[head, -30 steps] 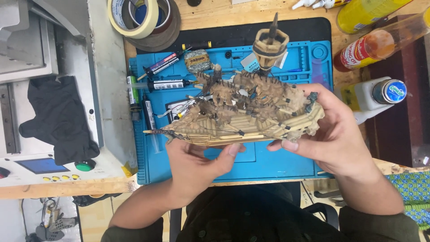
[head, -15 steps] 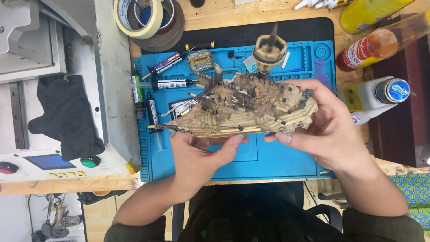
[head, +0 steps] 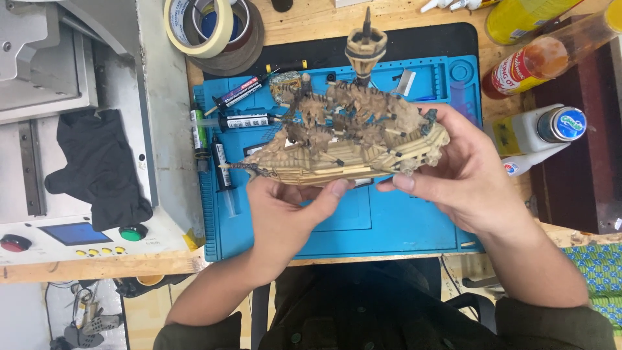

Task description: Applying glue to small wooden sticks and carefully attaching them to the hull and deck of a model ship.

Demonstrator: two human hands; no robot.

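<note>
Holding a model ship [head: 343,139] in the air above a blue work mat [head: 395,220], the person seems well into the build: the wooden hull is planked, masts stand and crumpled tan sails hang on them, so what is left looks like detail work, though which part cannot be told.

At the far left a black glove [head: 97,168] lies on a grey machine [head: 78,71] with a red and a green button. Next come rolls of tape [head: 201,26] on the bench and glue syringes [head: 243,121] along the mat's left edge.

The left hand [head: 285,217] grasps the hull from below near the pointed bow, thumb pressed to its side. The ship lies tilted toward the camera, bow to the left, stern to the right. The right hand [head: 466,175] clasps the stern, fingers curled round it. Right of that stand a white bottle [head: 541,133] and an orange spray can [head: 538,61].
</note>
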